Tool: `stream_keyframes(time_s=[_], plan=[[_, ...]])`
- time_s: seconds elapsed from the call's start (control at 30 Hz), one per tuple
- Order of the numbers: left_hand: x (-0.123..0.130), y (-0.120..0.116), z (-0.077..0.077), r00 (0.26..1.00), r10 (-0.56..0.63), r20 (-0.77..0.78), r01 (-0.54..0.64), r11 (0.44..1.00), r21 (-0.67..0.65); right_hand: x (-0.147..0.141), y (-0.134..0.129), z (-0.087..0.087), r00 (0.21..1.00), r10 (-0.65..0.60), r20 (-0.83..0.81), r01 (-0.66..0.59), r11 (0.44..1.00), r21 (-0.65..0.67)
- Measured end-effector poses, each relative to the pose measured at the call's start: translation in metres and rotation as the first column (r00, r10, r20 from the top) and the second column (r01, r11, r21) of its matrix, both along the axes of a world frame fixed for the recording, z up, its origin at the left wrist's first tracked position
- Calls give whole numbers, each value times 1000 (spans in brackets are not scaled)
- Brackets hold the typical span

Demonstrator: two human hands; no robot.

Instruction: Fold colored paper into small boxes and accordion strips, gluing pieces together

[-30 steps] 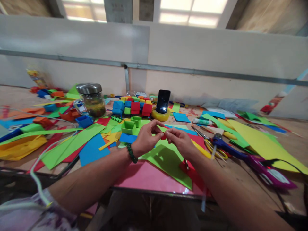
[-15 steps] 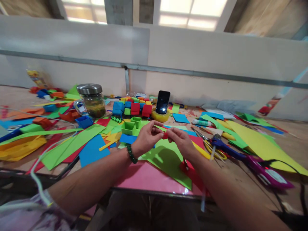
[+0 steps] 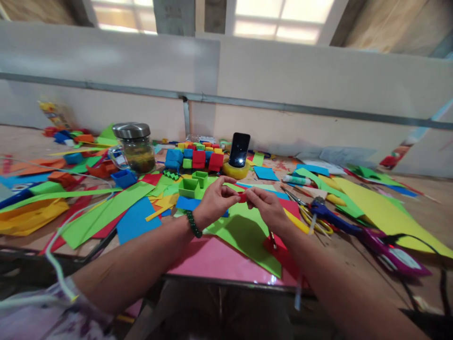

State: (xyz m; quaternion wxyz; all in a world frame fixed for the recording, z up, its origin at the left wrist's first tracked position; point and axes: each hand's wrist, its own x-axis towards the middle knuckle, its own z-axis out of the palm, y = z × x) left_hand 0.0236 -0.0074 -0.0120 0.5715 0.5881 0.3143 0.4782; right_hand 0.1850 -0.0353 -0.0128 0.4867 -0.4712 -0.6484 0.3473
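Observation:
Between my two hands, over the middle of the table, is a small piece of red paper (image 3: 242, 197). My left hand (image 3: 217, 200) pinches its left side, thumb against fingers; a dark green bead bracelet (image 3: 193, 224) circles that wrist. From the right, my right hand (image 3: 264, 204) grips the other side between thumb and forefinger. The fingers cover much of the piece, so its exact shape is hidden. Below the hands lies a light green paper sheet (image 3: 244, 236) on a pink surface (image 3: 198, 262). Two open green paper boxes (image 3: 189, 187) stand just beyond my left hand.
A glass jar mug (image 3: 136, 151) with a metal lid stands at back left. A phone (image 3: 239, 150) leans upright on a yellow tape roll (image 3: 235, 172), beside folded paper cubes (image 3: 198, 160). Scissors, a blue glue gun (image 3: 332, 217) and yellow paper (image 3: 385, 208) lie right. A white cable (image 3: 53, 255) trails left.
Both hands stay in almost the same place, still pinching the red paper. Only slight finger movement shows; the things on the table have not moved.

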Motion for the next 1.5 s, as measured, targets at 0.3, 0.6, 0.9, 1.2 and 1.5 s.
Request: stream_keyframes(time_s=[0.3,0.6,0.9,1.2,1.5], plan=[[3,-2,-3,1000,-29,13,29,999,-39,-4,-2,-1,991,-65,114,51,992,118],[-1,1,-1,996,-86,39,84,995,49,3,4,-3,990,-60,-125,60,998,1],[-3,2,5,974,-198,114,187,977,99,1,4,-1,897,52,-439,-206,928,-311],[-5,2,6,997,-45,60,44,999,16,0,4,-6,935,-39,-351,-8,991,-131],[-4,8,-1,998,-66,2,66,998,-26,-7,-5,-13,994,-7,-107,20,993,119]])
